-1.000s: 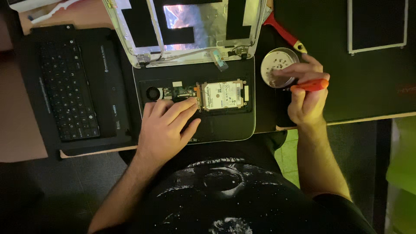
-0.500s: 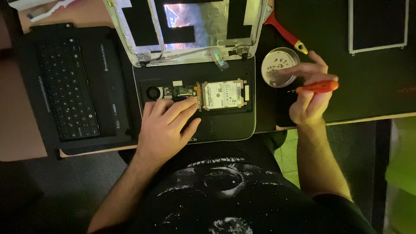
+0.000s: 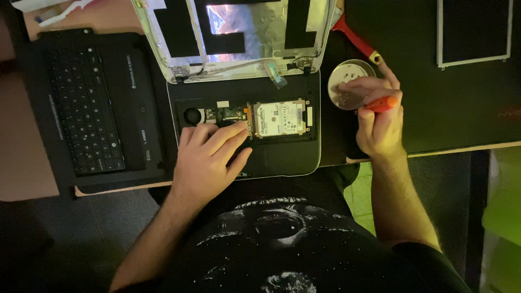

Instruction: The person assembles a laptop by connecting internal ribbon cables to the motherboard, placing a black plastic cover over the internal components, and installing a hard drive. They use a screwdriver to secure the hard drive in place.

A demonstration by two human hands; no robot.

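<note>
- On the dark bench (image 3: 467, 108), dim room: opened laptop base (image 3: 282, 157), detached keyboard panel (image 3: 87, 108) at left.
- Left hand (image 3: 209, 157) lies flat on the base, fingers (image 3: 228, 135) spread, tips touching the hard drive (image 3: 279, 118) edge.
- Right hand (image 3: 380, 122) pinches a red screwdriver (image 3: 382, 103), fingers over the round metal dish (image 3: 350, 84).

Right hand (image 3: 380, 116) hides most of the red tool (image 3: 381, 103); its tip unseen

Electronics repair bench: gutted laptop (image 3: 244, 130), detached keyboard (image 3: 84, 111), loose screen panel (image 3: 475, 32).
</note>
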